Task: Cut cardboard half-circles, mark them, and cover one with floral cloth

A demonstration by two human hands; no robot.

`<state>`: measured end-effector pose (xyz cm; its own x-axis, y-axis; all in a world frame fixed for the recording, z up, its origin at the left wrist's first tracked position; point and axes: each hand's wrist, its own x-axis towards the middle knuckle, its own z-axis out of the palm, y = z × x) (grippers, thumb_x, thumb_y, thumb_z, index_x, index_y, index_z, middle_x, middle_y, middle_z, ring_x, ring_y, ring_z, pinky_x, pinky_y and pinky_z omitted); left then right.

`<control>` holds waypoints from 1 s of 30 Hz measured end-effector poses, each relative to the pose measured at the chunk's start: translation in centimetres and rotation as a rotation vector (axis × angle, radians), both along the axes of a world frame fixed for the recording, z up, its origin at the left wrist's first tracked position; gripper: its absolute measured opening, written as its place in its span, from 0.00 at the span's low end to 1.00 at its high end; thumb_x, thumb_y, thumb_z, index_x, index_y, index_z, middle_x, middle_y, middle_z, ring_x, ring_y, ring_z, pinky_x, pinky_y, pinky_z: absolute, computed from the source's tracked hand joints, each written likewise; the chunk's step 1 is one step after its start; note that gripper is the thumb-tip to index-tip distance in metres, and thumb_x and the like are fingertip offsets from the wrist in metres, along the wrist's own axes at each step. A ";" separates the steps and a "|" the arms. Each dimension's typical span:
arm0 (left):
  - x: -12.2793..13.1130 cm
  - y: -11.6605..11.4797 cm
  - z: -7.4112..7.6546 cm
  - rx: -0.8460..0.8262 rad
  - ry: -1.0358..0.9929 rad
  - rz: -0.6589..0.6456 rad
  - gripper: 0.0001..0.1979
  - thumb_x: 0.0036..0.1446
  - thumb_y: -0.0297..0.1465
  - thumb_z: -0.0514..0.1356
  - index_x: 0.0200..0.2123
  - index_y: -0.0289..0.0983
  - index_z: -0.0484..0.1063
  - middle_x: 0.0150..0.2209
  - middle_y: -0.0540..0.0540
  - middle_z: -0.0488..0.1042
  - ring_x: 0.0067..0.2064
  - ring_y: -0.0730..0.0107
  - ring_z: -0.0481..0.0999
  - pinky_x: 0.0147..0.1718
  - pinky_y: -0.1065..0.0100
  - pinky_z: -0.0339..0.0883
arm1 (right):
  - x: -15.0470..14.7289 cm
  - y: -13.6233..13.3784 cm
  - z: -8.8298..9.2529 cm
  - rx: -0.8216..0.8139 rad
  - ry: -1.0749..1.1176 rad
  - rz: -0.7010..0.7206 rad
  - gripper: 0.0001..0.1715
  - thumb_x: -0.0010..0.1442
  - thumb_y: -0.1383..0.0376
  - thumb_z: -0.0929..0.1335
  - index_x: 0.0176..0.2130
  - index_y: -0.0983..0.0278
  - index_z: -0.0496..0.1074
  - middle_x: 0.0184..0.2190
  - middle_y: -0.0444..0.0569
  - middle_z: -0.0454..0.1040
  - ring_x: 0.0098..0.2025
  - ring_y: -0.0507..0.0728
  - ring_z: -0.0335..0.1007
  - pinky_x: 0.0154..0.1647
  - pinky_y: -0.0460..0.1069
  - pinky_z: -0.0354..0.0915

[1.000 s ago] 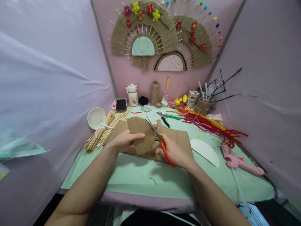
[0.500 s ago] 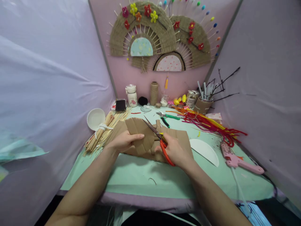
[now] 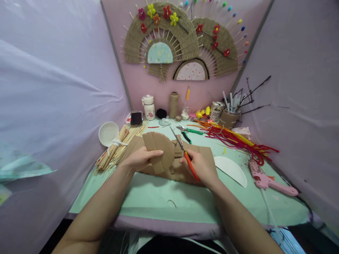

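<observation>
A pale-green tabletop (image 3: 153,201) fronts a pink wall (image 3: 156,88) hung with woven fans (image 3: 132,44) (left fingers (image 3: 155,153) pinch rounded cardboard (image 3: 160,144), right fingers (image 3: 194,156) grip scissors (image 3: 191,165)).

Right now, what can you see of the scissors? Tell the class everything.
The scissors have orange handles, seemingly plastic, and slim grey metal-looking blades that look shut or nearly so. The right hand's grip holds them by the handles. They slant, tips pointing away and leftward, right of the rounded cardboard piece, with a gap showing between.
</observation>
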<state>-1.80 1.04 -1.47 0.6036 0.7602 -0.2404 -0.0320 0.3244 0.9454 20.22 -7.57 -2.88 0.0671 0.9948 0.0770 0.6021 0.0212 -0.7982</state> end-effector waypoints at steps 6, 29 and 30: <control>0.0 0.0 -0.1 0.012 -0.007 -0.016 0.26 0.43 0.35 0.72 0.46 0.33 0.75 0.44 0.38 0.79 0.49 0.52 0.76 0.48 0.56 0.69 | 0.3 0.6 -0.7 0.056 0.078 0.023 0.15 0.58 0.53 0.62 0.28 0.62 0.62 0.24 0.41 0.62 0.26 0.53 0.57 0.27 0.47 0.53; 1.6 -0.6 -0.3 0.281 0.164 0.028 0.25 0.47 0.44 0.68 0.46 0.36 0.76 0.46 0.41 0.78 0.48 0.54 0.75 0.43 0.61 0.69 | -1.5 0.0 0.3 0.103 0.368 -0.020 0.18 0.49 0.54 0.70 0.29 0.61 0.59 0.25 0.41 0.64 0.28 0.53 0.59 0.29 0.47 0.60; 1.7 -0.5 -0.2 0.266 0.129 0.102 0.25 0.47 0.45 0.67 0.45 0.35 0.76 0.45 0.41 0.79 0.47 0.55 0.75 0.42 0.62 0.69 | -1.6 0.1 0.2 0.115 0.363 -0.038 0.18 0.49 0.55 0.70 0.29 0.61 0.59 0.26 0.41 0.64 0.28 0.53 0.59 0.29 0.48 0.60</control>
<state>-0.08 0.53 -1.68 0.4987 0.8616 -0.0943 0.0738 0.0662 0.9951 18.64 -7.49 -2.70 0.1470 0.9772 0.1530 0.2829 0.1066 -0.9532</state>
